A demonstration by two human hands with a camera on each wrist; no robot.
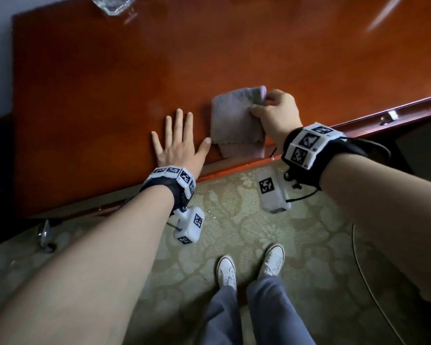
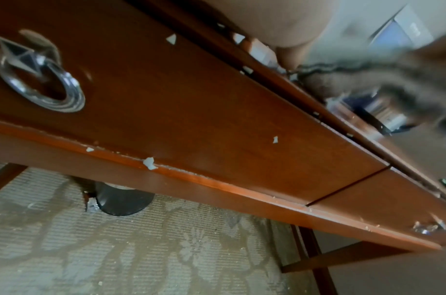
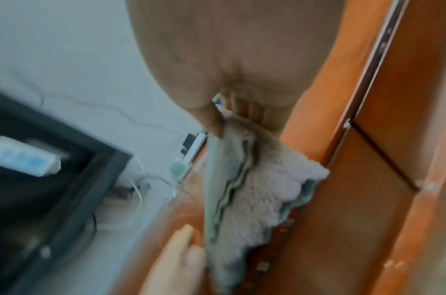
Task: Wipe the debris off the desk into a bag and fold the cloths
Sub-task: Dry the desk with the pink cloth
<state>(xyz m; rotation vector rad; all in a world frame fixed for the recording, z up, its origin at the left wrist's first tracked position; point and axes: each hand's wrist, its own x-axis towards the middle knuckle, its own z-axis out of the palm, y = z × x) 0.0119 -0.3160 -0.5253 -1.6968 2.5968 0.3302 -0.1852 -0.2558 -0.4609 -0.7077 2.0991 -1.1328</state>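
A folded grey cloth (image 1: 237, 123) with a scalloped hem lies on the reddish-brown desk (image 1: 110, 83), its near edge overhanging the front. My right hand (image 1: 274, 113) pinches the cloth's right side between thumb and fingers; the right wrist view shows the cloth (image 3: 255, 189) hanging from that pinch. My left hand (image 1: 177, 138) lies flat on the desk, fingers spread, its thumb tip touching the cloth's left edge. In the left wrist view, small white debris bits (image 2: 150, 162) cling to the drawer front (image 2: 191, 111), and the cloth (image 2: 393, 79) appears blurred at the right.
A clear glass object (image 1: 113, 3) stands at the desk's far edge. Ring pulls (image 2: 40, 79) hang on the drawers. Below is patterned carpet (image 1: 296, 245) with my white shoes (image 1: 249, 267) on it. A dark cylinder (image 2: 123, 199) stands on the floor under the desk.
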